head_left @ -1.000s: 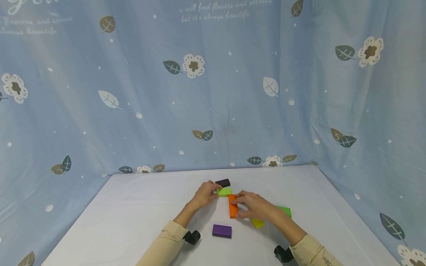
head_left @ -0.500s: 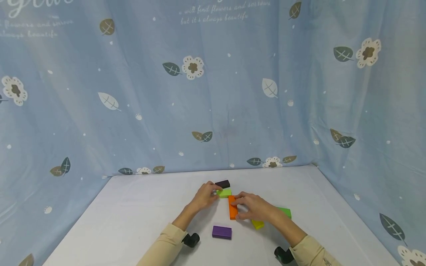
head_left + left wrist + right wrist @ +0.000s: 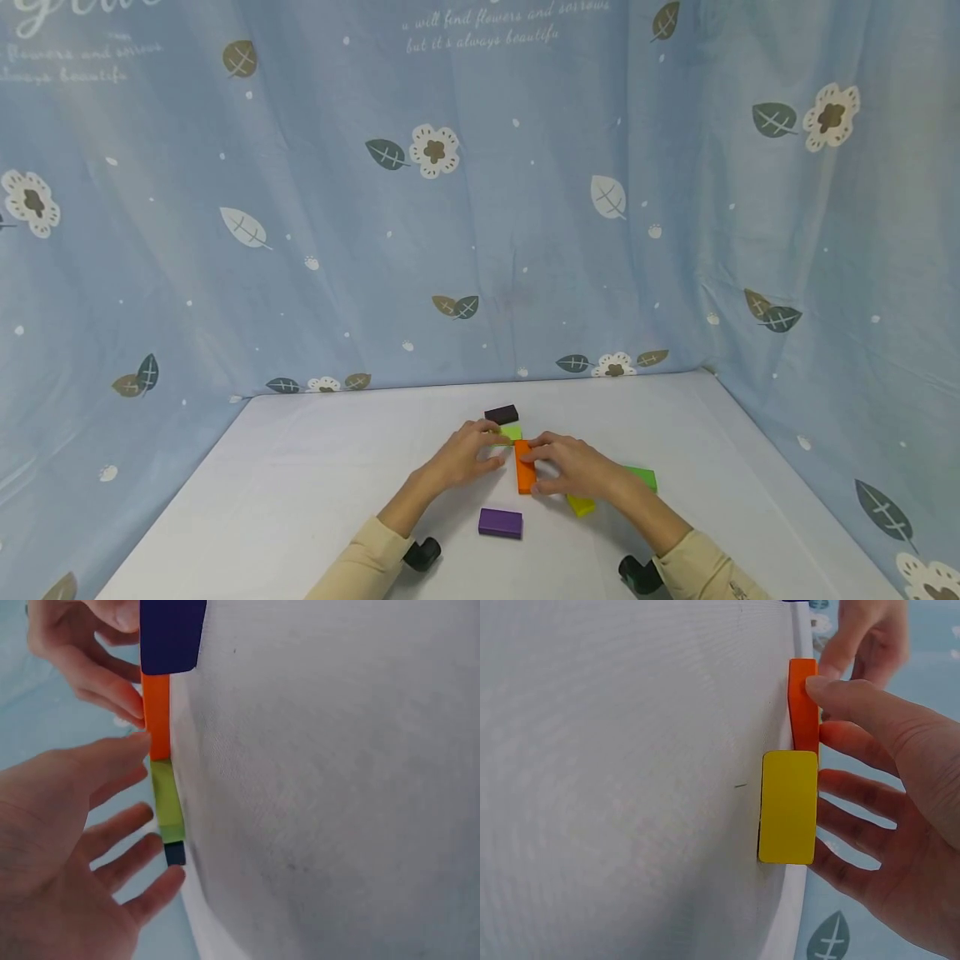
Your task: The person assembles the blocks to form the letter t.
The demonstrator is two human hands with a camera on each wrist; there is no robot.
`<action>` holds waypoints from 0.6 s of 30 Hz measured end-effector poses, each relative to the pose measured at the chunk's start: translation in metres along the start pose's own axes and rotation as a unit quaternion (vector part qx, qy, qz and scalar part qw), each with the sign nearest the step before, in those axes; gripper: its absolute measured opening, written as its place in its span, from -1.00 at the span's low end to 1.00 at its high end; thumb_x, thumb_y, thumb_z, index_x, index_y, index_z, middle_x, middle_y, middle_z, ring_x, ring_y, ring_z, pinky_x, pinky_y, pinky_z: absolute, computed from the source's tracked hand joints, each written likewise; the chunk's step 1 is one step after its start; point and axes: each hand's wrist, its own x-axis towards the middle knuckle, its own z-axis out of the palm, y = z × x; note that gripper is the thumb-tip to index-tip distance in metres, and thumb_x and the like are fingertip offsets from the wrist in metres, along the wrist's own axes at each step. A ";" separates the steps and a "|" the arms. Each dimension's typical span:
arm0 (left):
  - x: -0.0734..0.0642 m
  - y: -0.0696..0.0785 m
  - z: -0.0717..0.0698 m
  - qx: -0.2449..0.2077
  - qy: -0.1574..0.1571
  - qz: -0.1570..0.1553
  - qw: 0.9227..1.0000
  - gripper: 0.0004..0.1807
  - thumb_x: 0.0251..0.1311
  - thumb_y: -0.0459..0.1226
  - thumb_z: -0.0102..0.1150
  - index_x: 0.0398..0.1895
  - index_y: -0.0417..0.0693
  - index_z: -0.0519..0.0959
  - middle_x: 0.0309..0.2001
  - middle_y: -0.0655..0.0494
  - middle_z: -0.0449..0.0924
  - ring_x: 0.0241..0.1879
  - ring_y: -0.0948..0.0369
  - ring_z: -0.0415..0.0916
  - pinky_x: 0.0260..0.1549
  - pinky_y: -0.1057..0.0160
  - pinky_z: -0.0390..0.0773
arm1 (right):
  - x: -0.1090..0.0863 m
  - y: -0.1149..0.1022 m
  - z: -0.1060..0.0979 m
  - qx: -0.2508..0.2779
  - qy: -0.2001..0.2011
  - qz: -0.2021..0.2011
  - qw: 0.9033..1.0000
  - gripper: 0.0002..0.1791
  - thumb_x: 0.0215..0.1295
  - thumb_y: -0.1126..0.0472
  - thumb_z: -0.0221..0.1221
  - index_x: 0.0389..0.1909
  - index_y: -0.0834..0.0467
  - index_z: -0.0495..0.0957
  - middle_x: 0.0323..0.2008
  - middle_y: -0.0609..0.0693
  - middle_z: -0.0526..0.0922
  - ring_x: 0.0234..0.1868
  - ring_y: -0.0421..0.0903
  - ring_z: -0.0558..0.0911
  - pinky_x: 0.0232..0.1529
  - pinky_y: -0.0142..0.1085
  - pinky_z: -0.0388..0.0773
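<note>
An orange block (image 3: 524, 477) lies lengthwise on the white table, gripped by my right hand (image 3: 576, 467). In the right wrist view the thumb presses on its near end, and the other fingers are partly hidden behind it and the yellow block (image 3: 789, 808). My left hand (image 3: 463, 457) has its fingers loosely spread beside the lime green block (image 3: 514, 432), partly covering it in the head view. The left wrist view shows this lime block set against the far end of the orange one, with a black block (image 3: 501, 414) just beyond.
A purple block (image 3: 500, 523) lies nearer the front. Under the right forearm are the yellow block and a green block (image 3: 643, 477), both partly hidden. A blue patterned curtain (image 3: 517, 208) stands behind the white table (image 3: 300, 500) and along its sides.
My left hand has let go of the lime green block and come slightly nearer and to the right, its fingers opening. The right hand stays on the orange block; the blocks have not moved.
</note>
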 end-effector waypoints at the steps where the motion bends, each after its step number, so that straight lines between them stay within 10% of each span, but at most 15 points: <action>1: -0.001 0.002 -0.001 0.003 -0.011 0.001 1.000 -0.60 0.30 -0.14 0.22 0.18 -0.02 0.60 0.26 -0.05 0.48 0.24 -0.03 0.39 0.22 -0.16 0.43 | 0.000 0.000 0.000 0.000 0.001 -0.002 1.000 -0.50 0.18 -0.06 0.35 0.12 0.05 0.63 0.18 0.07 0.57 0.11 0.04 0.59 0.16 0.07 0.54; 18: -0.002 0.020 -0.004 0.090 -0.090 0.022 0.992 -0.49 0.32 -0.11 0.19 0.34 0.16 0.46 0.47 0.04 0.27 0.46 -0.12 0.17 0.23 -0.27 0.39 | -0.001 0.002 0.000 -0.010 0.006 -0.038 0.999 -0.56 0.21 -0.02 0.33 0.08 0.06 0.64 0.13 0.04 0.58 0.06 0.01 0.60 0.11 0.05 0.56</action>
